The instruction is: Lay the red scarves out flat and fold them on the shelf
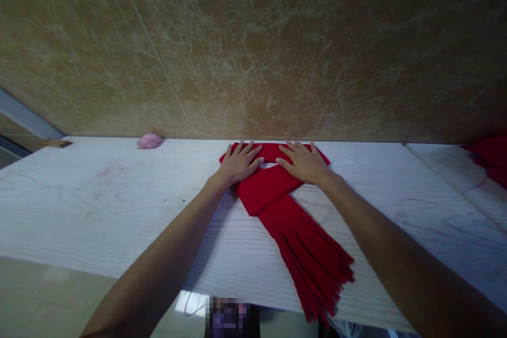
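Wall: tan, marble-patterned tiles (pixel 253 53) with pale joint lines; they meet the rear edge of the work surface.
Work surface: white table (pixel 119 211) with a wood-grain finish; faint reddish and dark marks show on its left part. A seam crosses it near the right end.
Floor: pale tiles (pixel 39 285), visible beyond the front edge at lower left.
Red scarf: fringed red scarf (pixel 269 187), located at the centre of the table. Its upper band lies along the rear edge, next to the wall. A folded section lies in front of this band, with a small gap showing the tabletop between them.
Fringe: cut strands (pixel 312 259) run from the folded section toward the front edge, slanting to the right; the tips reach that edge.
Left hand: left hand (pixel 240 162) palm down on the left part of the scarf; fingers extended and spread, gripping nothing.
Right hand: right hand (pixel 303 162) palm down on the right part; fingers likewise straight and spread. Thumbs point toward each other, apart.
Rear left: small pink object (pixel 149 141) near the wall; brown block (pixel 56 143) at the table's far left corner.
Far right: red fabric (pixel 489 156), partly cut off by the picture's edge.
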Demonstrator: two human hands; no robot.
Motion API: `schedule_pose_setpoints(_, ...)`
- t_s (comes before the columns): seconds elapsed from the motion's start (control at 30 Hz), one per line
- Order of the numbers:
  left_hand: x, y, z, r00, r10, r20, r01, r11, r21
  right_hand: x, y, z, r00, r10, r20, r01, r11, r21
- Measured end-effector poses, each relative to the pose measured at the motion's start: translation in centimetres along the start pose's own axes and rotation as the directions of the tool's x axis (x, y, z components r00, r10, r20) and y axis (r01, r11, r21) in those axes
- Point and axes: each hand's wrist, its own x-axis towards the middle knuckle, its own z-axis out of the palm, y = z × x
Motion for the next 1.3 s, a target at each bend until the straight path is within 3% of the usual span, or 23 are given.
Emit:
schedule_pose_setpoints(0.43, 0.3, -0.4, 0.7, 1.000, 0.015, -0.013, -0.015, 1.000, -0.009, 0.2, 0.0, 0.1, 0.999, 0.024, 0.048, -0.022, 0.999, -0.037)
schedule_pose_setpoints(0.6, -0.2, -1.9, 0.3, 1.000, 0.011, 0.024, -0.011, 1.000, -0.018, 0.7, -1.8, -0.2, 0.997, 0.023, 0.068, -0.020, 0.999, -0.045)
schedule_pose_setpoints(0.77, -1.8, -6.6, -0.2, 0.999, -0.017, 0.042, 0.017, 1.000, 0.001, 2.4, -6.7, -0.7, 0.995, 0.008, 0.103, -0.007, 1.000, -0.004)
schedule_pose_setpoints(0.93, -3.4, -12.7, -0.8, 0.995, -0.077, 0.071, 0.076, 0.997, 0.014, 5.0, -12.6, -0.7, 0.991, -0.013, 0.130, 0.006, 0.999, 0.052)
schedule_pose_setpoints(1.07, -4.0, -17.7, -1.1, 0.993, -0.084, 0.081, 0.083, 0.996, 0.021, 7.2, -16.6, -0.1, 0.995, -0.040, 0.088, 0.030, 0.993, 0.112)
schedule_pose_setpoints(1.2, -4.2, -22.2, -0.9, 0.997, -0.059, 0.056, 0.058, 0.998, 0.020, 9.4, -19.5, 0.8, 0.997, -0.050, 0.050, 0.041, 0.984, 0.171)
schedule_pose_setpoints(1.3, -4.2, -24.4, -0.7, 0.997, -0.053, 0.058, 0.052, 0.998, 0.017, 10.6, -20.9, 1.2, 0.998, -0.043, 0.036, 0.034, 0.979, 0.203)
